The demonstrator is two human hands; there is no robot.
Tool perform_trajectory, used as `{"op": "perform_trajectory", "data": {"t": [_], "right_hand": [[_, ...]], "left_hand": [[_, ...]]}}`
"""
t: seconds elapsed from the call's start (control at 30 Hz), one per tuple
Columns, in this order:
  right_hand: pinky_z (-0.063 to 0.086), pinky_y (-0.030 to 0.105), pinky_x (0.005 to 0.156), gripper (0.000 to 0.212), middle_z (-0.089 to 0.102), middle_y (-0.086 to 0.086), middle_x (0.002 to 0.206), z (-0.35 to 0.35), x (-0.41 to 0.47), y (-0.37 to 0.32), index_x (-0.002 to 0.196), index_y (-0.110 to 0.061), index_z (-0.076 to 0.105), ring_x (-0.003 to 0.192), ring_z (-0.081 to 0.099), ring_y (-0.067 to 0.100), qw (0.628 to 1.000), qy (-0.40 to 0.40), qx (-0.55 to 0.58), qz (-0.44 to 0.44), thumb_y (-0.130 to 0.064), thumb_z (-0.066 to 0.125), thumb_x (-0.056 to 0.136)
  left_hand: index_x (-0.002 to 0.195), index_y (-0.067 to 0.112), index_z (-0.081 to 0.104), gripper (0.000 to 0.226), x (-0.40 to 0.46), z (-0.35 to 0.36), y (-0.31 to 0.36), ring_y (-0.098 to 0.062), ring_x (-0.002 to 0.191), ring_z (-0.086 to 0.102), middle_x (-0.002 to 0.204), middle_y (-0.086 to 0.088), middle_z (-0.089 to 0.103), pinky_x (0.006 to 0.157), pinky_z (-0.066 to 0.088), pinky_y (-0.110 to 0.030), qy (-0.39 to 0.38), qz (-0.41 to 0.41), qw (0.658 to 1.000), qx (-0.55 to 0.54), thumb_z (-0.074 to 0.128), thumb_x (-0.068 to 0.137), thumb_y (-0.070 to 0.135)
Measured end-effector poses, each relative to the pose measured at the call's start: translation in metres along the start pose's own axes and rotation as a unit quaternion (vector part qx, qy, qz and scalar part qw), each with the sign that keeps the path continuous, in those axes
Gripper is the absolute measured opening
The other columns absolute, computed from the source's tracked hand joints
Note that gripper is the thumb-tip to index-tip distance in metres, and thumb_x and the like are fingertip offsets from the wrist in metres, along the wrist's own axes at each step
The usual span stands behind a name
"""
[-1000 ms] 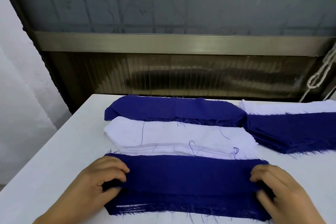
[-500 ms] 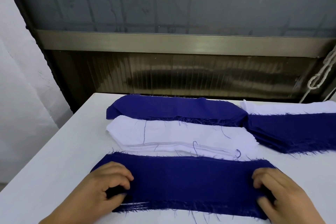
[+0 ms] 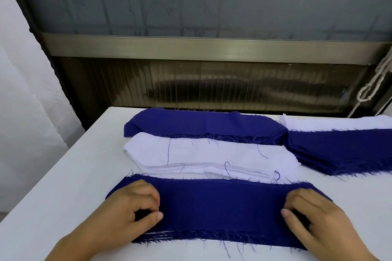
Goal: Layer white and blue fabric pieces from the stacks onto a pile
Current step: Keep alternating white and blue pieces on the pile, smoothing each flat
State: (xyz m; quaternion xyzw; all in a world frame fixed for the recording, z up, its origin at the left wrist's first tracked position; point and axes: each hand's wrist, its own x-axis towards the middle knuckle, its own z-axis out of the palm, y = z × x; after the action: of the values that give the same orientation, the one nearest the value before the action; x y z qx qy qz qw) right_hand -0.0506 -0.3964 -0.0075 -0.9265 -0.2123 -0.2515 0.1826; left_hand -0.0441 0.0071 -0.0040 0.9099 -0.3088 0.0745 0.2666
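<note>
The pile (image 3: 222,207) lies at the near edge of the white table (image 3: 70,186), topped by a blue fabric piece with frayed edges. My left hand (image 3: 135,207) rests on its left end, fingers curled and thumb pinching the cloth. My right hand (image 3: 318,218) pinches the right end the same way. Just behind the pile sits a white fabric stack (image 3: 212,154) with loose blue threads on it. Behind that lies a blue fabric stack (image 3: 201,123).
At the right, another blue stack (image 3: 343,150) overlaps a white stack (image 3: 339,123) near the table's far edge. A dark wall panel and metal rail (image 3: 212,48) rise behind the table. A knotted cord (image 3: 373,82) hangs at the far right.
The top blue piece, held slightly raised over the pile a second ago, now lies flat on it. Both hands stay at its ends.
</note>
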Motion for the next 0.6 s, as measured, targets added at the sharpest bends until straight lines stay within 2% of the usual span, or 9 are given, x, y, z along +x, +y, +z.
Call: {"op": "perform_trajectory", "data": {"t": [0.07,0.13,0.23,0.37,0.47,0.57,0.6], "right_hand": [[0.041,0.012,0.061,0.017,0.058,-0.019,0.079,0.005,0.008,-0.008,0.074,-0.025,0.065,0.067,0.049,-0.003,1.0,-0.026,-0.001,-0.002,-0.034,0.053,0.083],[0.039,0.009,0.057,0.005,0.055,-0.022,0.077,0.009,0.012,-0.011,0.078,-0.03,0.063,0.065,0.044,-0.006,0.998,-0.066,-0.008,0.009,-0.028,0.067,0.081],[0.038,0.015,0.05,0.024,0.05,-0.021,0.069,0.009,0.011,-0.004,0.072,-0.034,0.056,0.058,0.044,-0.002,0.99,-0.112,-0.017,0.088,-0.024,0.077,0.076],[0.042,0.023,0.056,0.027,0.05,-0.013,0.068,-0.004,0.014,0.018,0.068,-0.034,0.042,0.058,0.048,0.003,0.969,-0.129,-0.09,0.189,-0.039,0.061,0.087],[0.044,0.023,0.059,0.028,0.051,-0.011,0.072,-0.01,0.031,0.022,0.07,-0.03,0.042,0.064,0.052,0.006,0.949,-0.15,-0.172,0.215,-0.047,0.05,0.09],[0.042,0.02,0.057,0.013,0.052,-0.018,0.081,0.0,0.056,0.015,0.08,-0.034,0.052,0.069,0.053,0.003,0.974,-0.13,-0.08,0.167,-0.039,0.06,0.088],[0.044,0.019,0.063,0.007,0.052,-0.02,0.09,0.005,0.065,0.013,0.089,-0.035,0.056,0.078,0.054,0.001,0.979,-0.137,-0.053,0.142,-0.037,0.062,0.088]], "left_hand": [[0.078,0.035,0.063,0.012,0.013,0.004,0.002,-0.002,0.087,0.058,0.091,0.025,0.058,0.073,0.047,-0.021,-0.009,-0.003,1.0,0.01,0.061,0.087,0.042],[0.083,0.038,0.062,0.009,0.023,0.01,0.003,-0.003,0.087,0.058,0.095,0.025,0.056,0.073,0.047,-0.02,-0.018,-0.023,1.0,0.0,0.058,0.088,0.045],[0.081,0.039,0.057,0.009,0.029,0.017,-0.002,-0.001,0.082,0.056,0.094,0.024,0.054,0.069,0.044,-0.015,-0.035,-0.05,0.998,0.019,0.053,0.086,0.046],[0.067,0.035,0.048,0.019,0.029,0.009,-0.018,-0.001,0.072,0.054,0.084,0.02,0.054,0.06,0.039,-0.014,-0.006,-0.129,0.987,0.094,0.056,0.082,0.043],[0.064,0.032,0.051,0.026,0.044,0.006,-0.018,-0.001,0.067,0.054,0.074,0.018,0.053,0.057,0.039,-0.014,0.025,-0.163,0.974,0.154,0.059,0.085,0.043],[0.087,0.035,0.064,0.001,0.072,0.005,-0.015,0.001,0.084,0.054,0.093,0.023,0.056,0.07,0.045,-0.016,0.06,-0.143,0.977,0.146,0.064,0.087,0.036],[0.1,0.032,0.066,0.013,0.082,0.006,-0.015,0.001,0.096,0.053,0.105,0.023,0.057,0.08,0.045,-0.018,0.06,-0.143,0.978,0.143,0.064,0.088,0.035]]}}
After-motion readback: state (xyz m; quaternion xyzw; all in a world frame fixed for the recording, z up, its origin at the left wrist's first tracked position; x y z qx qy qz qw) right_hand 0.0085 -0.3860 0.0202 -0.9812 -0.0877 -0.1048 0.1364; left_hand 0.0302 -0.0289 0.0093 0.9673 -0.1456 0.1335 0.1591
